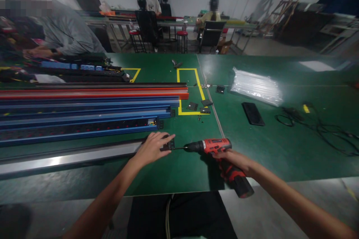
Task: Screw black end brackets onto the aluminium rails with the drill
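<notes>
My right hand (228, 158) is wrapped round the grip of a red and black cordless drill (217, 145), which points left. A long thin bit (179, 148) runs from its chuck to the black end cap (171, 142) of a long silver metal profile (73, 157). Over that end of the profile lies my left hand (153, 145), gripping it, with the index finger stretched across the cap. Whether the bit sits in a screw is too small to tell. Just behind, several blue profiles (117, 124) lie side by side, near an orange one (183, 93).
Small black end caps (192, 106) lie by a yellow tape outline (179, 82) on the green table (174, 179). To the right are a black phone (252, 114), plastic-wrapped strips (256, 86) and tangled black cables (316, 119). A person in grey (70, 30) sits at far left.
</notes>
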Available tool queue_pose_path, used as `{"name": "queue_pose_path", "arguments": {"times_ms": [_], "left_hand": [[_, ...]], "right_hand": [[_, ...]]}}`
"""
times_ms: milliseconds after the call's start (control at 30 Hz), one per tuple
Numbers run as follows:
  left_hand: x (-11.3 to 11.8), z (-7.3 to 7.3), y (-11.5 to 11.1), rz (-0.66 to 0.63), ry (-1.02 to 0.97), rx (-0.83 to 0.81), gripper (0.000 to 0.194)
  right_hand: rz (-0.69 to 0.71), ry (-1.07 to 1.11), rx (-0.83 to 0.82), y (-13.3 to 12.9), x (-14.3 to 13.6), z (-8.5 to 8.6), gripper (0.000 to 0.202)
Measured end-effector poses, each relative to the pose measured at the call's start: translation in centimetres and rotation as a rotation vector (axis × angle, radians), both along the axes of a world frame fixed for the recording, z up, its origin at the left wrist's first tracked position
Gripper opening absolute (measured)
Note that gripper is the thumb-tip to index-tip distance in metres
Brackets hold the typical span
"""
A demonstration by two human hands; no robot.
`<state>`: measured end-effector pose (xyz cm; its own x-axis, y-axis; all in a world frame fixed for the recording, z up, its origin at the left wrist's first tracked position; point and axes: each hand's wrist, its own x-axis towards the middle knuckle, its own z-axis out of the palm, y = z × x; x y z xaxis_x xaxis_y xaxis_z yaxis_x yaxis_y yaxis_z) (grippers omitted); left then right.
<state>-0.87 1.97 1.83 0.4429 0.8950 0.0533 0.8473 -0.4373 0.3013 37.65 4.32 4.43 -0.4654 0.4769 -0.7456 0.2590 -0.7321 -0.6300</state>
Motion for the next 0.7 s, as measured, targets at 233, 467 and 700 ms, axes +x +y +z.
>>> {"name": "queue_pose_path", "arguments": {"times_ms": [233,467,700], "left_hand": [[-0.2,-1.0,0.1,-0.002,-0.049,0.050,0.067],[0.0,-0.7,0.2,-0.007,-0.042,0.036,0.066],[0.1,-0.6,0.2,0.000,-0.046,0.016,0.067]], "right_hand": [[0.084,-0.321,0.410,-0.4,-1.4,1.0,0.043],[0.153,-0.564,0.543,-0.1,-1.9,0.3,0.034],[0.163,-0.565,0.558,-0.1,-2.4,0.6,0.027]]}}
